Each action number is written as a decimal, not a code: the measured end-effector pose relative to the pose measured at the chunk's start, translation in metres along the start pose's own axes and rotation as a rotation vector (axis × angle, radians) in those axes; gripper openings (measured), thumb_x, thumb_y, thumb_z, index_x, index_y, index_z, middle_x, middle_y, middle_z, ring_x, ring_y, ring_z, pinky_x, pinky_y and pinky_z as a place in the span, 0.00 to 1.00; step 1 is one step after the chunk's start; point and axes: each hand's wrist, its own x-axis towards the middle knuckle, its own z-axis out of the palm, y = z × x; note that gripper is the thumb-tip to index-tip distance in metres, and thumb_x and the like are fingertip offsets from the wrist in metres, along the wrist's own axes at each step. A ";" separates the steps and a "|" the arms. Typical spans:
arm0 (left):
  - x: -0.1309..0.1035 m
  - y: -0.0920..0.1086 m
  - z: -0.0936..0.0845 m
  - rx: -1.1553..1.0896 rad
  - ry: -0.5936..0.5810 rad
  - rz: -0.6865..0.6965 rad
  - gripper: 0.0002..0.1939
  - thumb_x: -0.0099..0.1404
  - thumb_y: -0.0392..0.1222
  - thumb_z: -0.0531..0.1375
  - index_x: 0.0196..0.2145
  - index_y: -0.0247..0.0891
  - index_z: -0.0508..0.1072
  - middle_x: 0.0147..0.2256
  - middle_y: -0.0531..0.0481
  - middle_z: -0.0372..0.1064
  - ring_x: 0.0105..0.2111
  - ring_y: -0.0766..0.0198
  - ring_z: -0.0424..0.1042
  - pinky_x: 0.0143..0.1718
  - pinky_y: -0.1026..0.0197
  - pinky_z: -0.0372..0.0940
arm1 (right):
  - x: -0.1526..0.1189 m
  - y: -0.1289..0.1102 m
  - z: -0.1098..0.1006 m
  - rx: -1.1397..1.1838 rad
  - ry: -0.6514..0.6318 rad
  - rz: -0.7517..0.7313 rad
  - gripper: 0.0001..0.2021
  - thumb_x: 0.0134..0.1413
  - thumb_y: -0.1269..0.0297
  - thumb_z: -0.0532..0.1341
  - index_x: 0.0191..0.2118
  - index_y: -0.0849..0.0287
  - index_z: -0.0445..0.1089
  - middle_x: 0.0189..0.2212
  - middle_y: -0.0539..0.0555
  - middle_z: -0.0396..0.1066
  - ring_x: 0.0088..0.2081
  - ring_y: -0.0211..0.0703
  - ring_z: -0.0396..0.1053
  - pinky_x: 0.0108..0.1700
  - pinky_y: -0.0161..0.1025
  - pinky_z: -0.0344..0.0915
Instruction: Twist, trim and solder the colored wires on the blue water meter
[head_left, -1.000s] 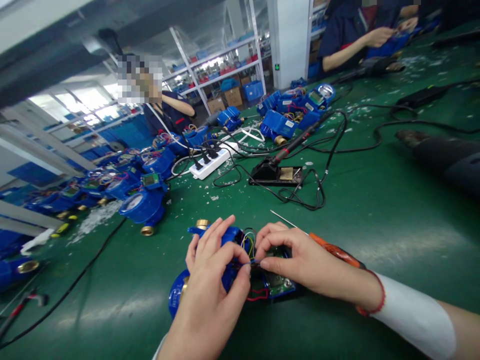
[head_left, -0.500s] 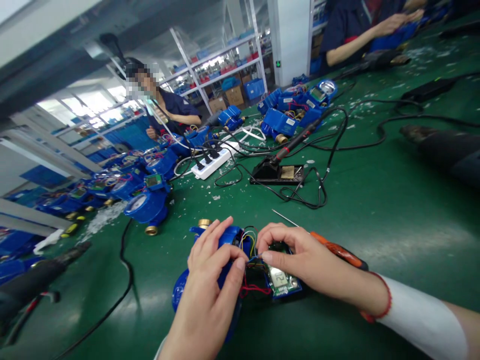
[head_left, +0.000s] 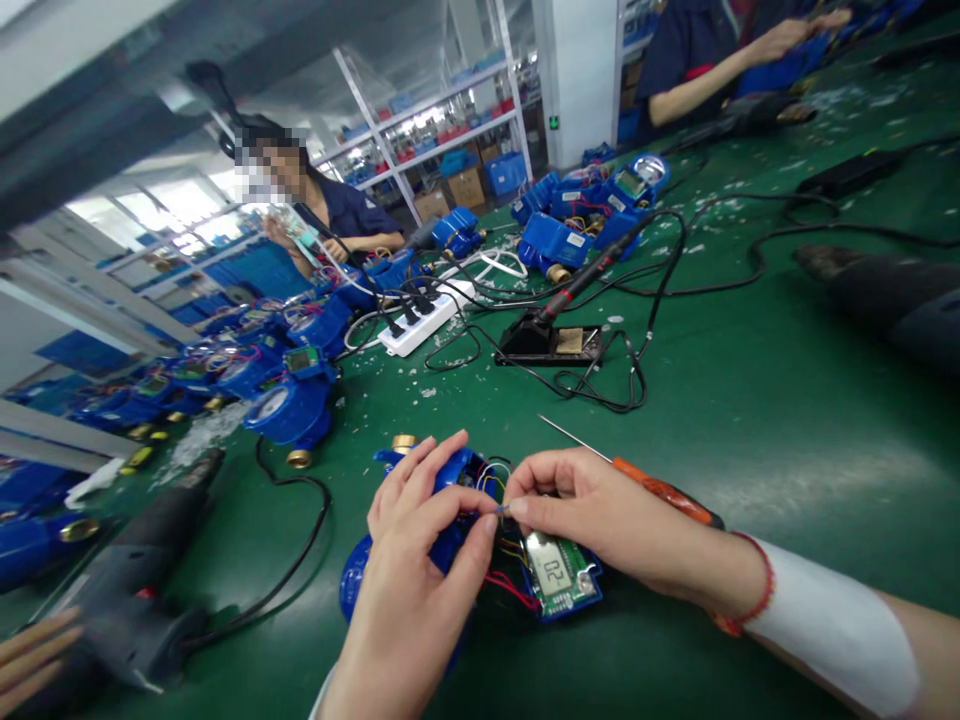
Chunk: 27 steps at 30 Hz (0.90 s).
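Thumb and forefinger of my left hand (head_left: 431,545) pinch a thin blue wire (head_left: 502,511) over a blue meter (head_left: 356,575), which the hand partly covers. My right hand (head_left: 592,510) is closed on the same wire from the other side, thumb against forefinger. Below the right fingers lies a green circuit board (head_left: 566,575) in a blue frame, its small display lit. Red, yellow and white wires run between meter and board. An orange-handled screwdriver (head_left: 660,490) lies behind my right wrist.
Ahead are a soldering iron (head_left: 577,290) in its stand and a white power strip (head_left: 427,318) with black cables. More blue meters (head_left: 289,405) stand left and beyond. A heat gun (head_left: 142,590) is at lower left beside another person's hand (head_left: 37,650). Two people sit opposite.
Another person's hand has appeared at lower left, and the heat gun there has moved further into view. The circuit board is tilted differently under my right hand. Both my hands keep their pinch.
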 end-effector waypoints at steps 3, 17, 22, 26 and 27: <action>0.002 0.001 0.001 -0.017 0.002 -0.007 0.10 0.64 0.40 0.53 0.32 0.47 0.74 0.57 0.52 0.64 0.62 0.51 0.51 0.58 0.33 0.49 | -0.001 0.000 0.000 0.004 0.007 0.012 0.05 0.50 0.65 0.61 0.31 0.63 0.69 0.25 0.47 0.64 0.26 0.33 0.56 0.28 0.32 0.51; 0.006 0.010 -0.005 -0.032 -0.069 -0.044 0.12 0.66 0.40 0.51 0.29 0.45 0.72 0.56 0.52 0.63 0.59 0.55 0.53 0.60 0.39 0.45 | 0.000 -0.003 0.006 0.036 0.025 0.013 0.06 0.46 0.64 0.60 0.28 0.62 0.67 0.23 0.47 0.62 0.24 0.32 0.54 0.26 0.31 0.50; 0.007 0.010 -0.002 -0.071 -0.044 -0.060 0.12 0.65 0.39 0.51 0.28 0.44 0.72 0.55 0.51 0.65 0.58 0.54 0.54 0.59 0.39 0.46 | 0.002 -0.003 0.008 0.046 0.025 0.017 0.07 0.46 0.63 0.60 0.28 0.63 0.67 0.22 0.46 0.60 0.24 0.31 0.53 0.25 0.31 0.50; 0.004 0.008 0.000 -0.082 -0.018 -0.048 0.11 0.65 0.39 0.52 0.28 0.44 0.72 0.55 0.51 0.64 0.59 0.54 0.54 0.59 0.39 0.46 | 0.001 -0.001 0.008 0.019 0.033 0.000 0.07 0.49 0.63 0.59 0.29 0.63 0.67 0.22 0.45 0.60 0.24 0.31 0.53 0.25 0.31 0.50; 0.004 0.008 0.000 -0.081 -0.015 -0.046 0.11 0.65 0.39 0.52 0.28 0.44 0.72 0.55 0.50 0.64 0.59 0.54 0.54 0.59 0.39 0.46 | 0.001 0.000 0.007 0.003 0.037 -0.011 0.07 0.50 0.63 0.59 0.30 0.62 0.67 0.22 0.45 0.60 0.24 0.32 0.54 0.25 0.31 0.51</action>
